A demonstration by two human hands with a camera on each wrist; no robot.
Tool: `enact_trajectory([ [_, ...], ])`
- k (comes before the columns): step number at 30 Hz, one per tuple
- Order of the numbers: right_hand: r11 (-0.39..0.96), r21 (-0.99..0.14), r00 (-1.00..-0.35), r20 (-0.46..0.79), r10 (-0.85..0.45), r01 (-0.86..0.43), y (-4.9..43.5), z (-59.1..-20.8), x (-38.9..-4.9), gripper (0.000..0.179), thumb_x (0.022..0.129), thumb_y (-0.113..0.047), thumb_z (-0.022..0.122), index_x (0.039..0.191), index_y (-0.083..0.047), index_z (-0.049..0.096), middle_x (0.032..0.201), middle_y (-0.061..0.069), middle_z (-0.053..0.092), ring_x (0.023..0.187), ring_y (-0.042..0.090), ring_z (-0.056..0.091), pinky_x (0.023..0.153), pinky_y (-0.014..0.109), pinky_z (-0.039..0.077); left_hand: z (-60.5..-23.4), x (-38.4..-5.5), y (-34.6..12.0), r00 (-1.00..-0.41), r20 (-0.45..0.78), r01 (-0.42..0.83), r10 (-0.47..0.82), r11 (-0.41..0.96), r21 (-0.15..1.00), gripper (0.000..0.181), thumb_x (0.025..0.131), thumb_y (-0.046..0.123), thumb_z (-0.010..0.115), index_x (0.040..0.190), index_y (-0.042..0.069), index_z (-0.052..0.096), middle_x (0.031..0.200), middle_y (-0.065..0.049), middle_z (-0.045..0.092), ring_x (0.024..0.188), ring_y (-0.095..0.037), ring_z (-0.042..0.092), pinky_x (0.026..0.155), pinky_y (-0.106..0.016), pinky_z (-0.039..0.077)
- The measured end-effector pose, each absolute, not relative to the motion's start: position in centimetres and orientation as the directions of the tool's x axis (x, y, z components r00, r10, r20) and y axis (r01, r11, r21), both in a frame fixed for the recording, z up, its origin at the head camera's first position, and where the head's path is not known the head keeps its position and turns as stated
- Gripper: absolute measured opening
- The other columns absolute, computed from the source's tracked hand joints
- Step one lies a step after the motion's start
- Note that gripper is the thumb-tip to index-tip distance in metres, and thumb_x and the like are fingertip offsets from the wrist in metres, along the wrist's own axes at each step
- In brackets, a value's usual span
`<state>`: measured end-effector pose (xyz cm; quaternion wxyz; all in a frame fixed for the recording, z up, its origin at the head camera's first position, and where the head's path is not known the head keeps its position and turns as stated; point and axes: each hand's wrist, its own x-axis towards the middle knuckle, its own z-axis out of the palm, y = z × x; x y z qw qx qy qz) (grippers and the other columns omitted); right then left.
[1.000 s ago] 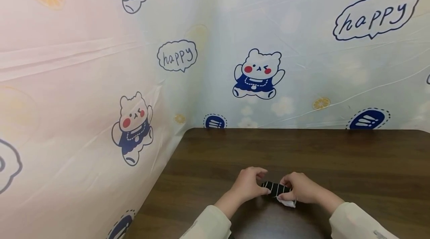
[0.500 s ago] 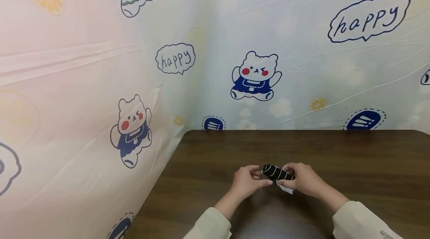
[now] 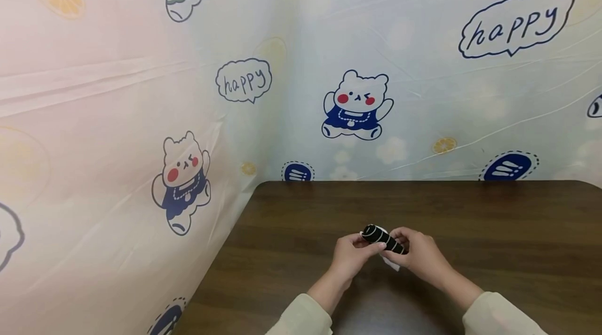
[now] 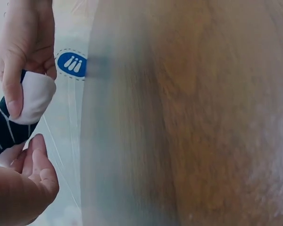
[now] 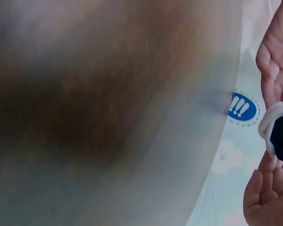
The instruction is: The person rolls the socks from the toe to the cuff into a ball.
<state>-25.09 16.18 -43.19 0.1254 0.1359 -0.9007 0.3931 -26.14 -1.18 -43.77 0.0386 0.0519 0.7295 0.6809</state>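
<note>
A rolled-up sock (image 3: 377, 234), black with thin white stripes, is held up slantwise between the two hands, over the table. My left hand (image 3: 349, 260) pinches its upper left end, thumb in front and fingers behind. The lower right end is gripped by my right hand (image 3: 423, 256) between thumb and fingers. White fabric shows behind and below the roll in the head view. In the left wrist view the striped sock (image 4: 12, 131) has a rounded white part under the right thumb. The right wrist view shows a white layer round the dark roll (image 5: 282, 139).
A dark brown wooden table (image 3: 291, 220) with rounded corners lies under the hands. Behind it and on the left hangs a pale printed curtain (image 3: 301, 115) with bears and "happy" bubbles, close along the table edges.
The sock has been raised from near the tabletop and tilted, its left end now higher. My left hand, earlier beside its end, now pinches it; my right hand has kept hold.
</note>
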Motion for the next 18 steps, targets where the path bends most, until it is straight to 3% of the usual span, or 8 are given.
enact_trajectory([
  [5,0.647,-0.696,-0.941,0.323,-0.106,-0.311,15.5,-43.4,-24.5,0.033,0.074,-0.025,0.082,0.094,-0.007,0.064,0.077,-0.004,0.062,0.067,0.009,0.059,0.055,0.025,0.046,-43.9,-26.2,-1.1,-0.993,0.029,0.028,0.116,-0.012,1.000,0.025,0.075,0.014,0.081,0.094,0.001,0.071,0.083,-0.004,0.070,0.078,-0.012,0.064,0.073,-0.027,0.050],
  [13,0.655,-0.713,-0.963,0.256,-0.086,-0.248,15.1,-43.7,-23.9,0.039,0.073,-0.032,0.082,0.097,-0.008,0.063,0.081,-0.002,0.063,0.070,0.010,0.058,0.059,0.027,0.048,-43.8,-26.2,-1.2,-0.992,0.068,0.071,0.108,0.018,0.997,0.024,0.073,0.013,0.082,0.092,0.004,0.072,0.082,-0.003,0.069,0.077,-0.012,0.064,0.070,-0.027,0.051],
  [18,0.637,-0.720,-0.960,0.246,-0.136,-0.275,15.5,-43.6,-24.0,0.047,0.071,-0.037,0.083,0.100,-0.008,0.061,0.085,-0.003,0.062,0.076,0.011,0.060,0.065,0.030,0.049,-43.6,-26.3,-1.4,-0.984,0.116,0.128,0.137,0.081,0.988,0.023,0.072,0.011,0.082,0.092,0.004,0.072,0.078,0.000,0.068,0.072,-0.009,0.062,0.065,-0.024,0.049],
])
